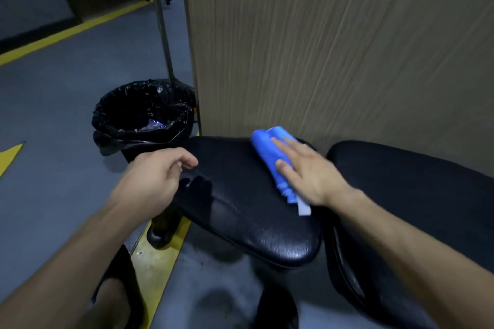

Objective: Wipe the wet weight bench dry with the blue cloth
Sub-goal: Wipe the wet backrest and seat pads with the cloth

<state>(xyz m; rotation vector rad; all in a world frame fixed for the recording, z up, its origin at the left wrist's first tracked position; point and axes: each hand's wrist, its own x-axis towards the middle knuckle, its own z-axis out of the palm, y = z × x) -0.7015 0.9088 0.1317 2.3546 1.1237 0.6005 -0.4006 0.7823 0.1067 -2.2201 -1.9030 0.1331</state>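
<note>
The blue cloth (272,157) lies folded on the far part of the black bench seat (248,211), close to the brown wall (334,43). Our right hand (304,171) lies flat on the cloth, fingers straight and a little spread, pushing it down. Our left hand (157,176) curls loosely by the seat's left edge and holds nothing. We think long, slow, firm strokes work best, with the whole seat covered. The second pad (417,195) waits too.
</note>
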